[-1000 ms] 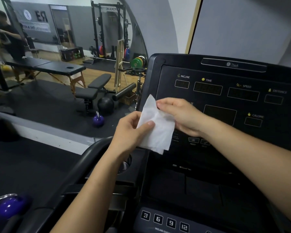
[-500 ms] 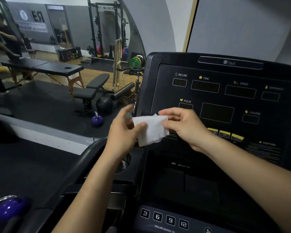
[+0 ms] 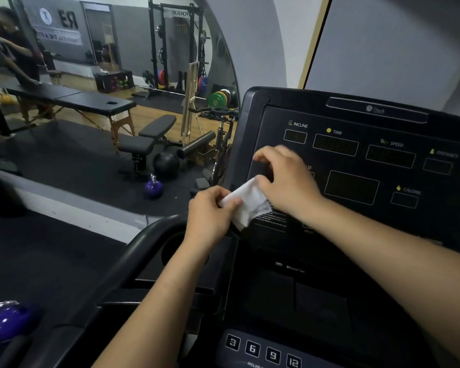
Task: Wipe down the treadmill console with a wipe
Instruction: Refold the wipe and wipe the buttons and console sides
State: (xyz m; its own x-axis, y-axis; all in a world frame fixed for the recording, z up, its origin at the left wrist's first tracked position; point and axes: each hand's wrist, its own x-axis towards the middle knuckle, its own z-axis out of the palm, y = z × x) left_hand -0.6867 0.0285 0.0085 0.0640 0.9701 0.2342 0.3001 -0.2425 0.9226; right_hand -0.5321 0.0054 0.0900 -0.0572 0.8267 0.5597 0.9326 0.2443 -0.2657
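A black treadmill console [image 3: 356, 166] fills the right half of the view, with dark displays labelled incline, time, speed and calorie. A small white wipe [image 3: 246, 204], folded and crumpled, hangs in front of the console's lower left part. My left hand [image 3: 210, 211] pinches the wipe's left end. My right hand [image 3: 284, 179] holds its upper right part with the thumb, while the other fingers are raised and blurred. I cannot tell whether the wipe touches the console.
A row of numbered incline buttons [image 3: 263, 353] lies at the bottom. The curved handrail [image 3: 133, 251] and a cup holder sit left of the console. A wall mirror [image 3: 117, 88] shows a gym with a bench, a purple kettlebell [image 3: 153, 185] and people.
The wipe has been folded smaller between both hands. My right hand rose and its fingers lifted; my left hand shifted right and now pinches the wipe's end.
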